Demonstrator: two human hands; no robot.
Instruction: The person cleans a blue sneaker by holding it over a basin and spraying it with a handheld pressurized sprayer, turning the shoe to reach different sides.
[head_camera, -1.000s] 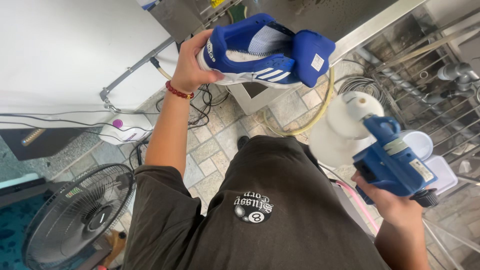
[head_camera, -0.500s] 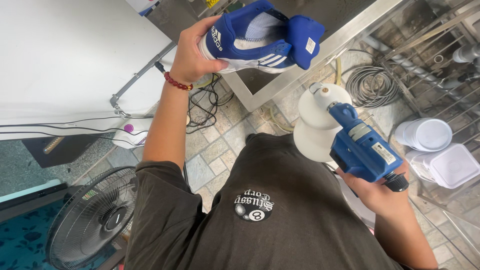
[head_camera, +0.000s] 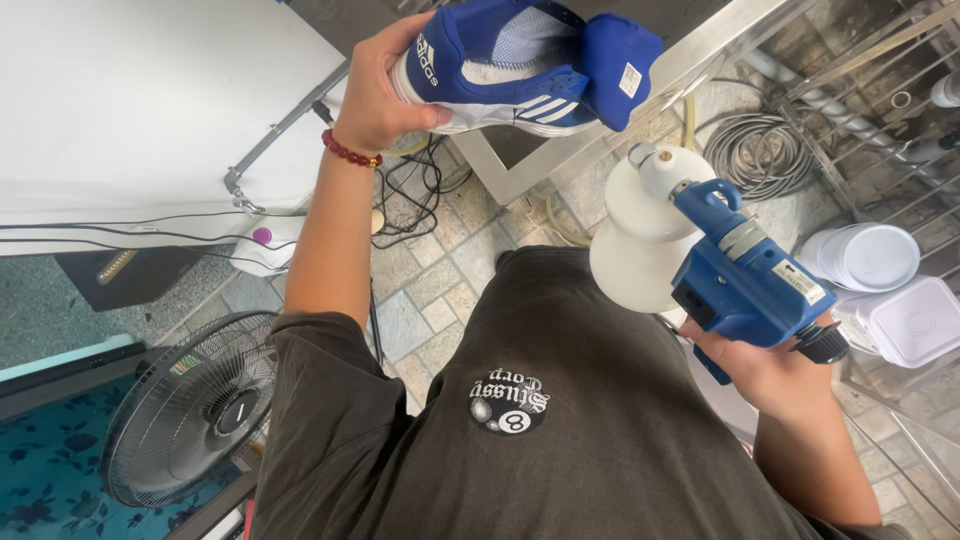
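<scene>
Left hand (head_camera: 375, 95) grips blue sneaker (head_camera: 520, 65) by the heel, raised. Right hand (head_camera: 765, 365) clasps blue sprayer (head_camera: 735, 275) with white tank, nozzle near the shoe; aiming needed.

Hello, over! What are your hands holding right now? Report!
Left hand grips blue sneaker by the heel, raised. Right hand holds blue spray gun, white tank forward. Nothing between them.

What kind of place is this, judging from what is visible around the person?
Probably a shoe-cleaning workshop or wash area: the left hand holds a blue sneaker, the right hand a blue spray gun, beside a steel counter and coiled hose.
</scene>
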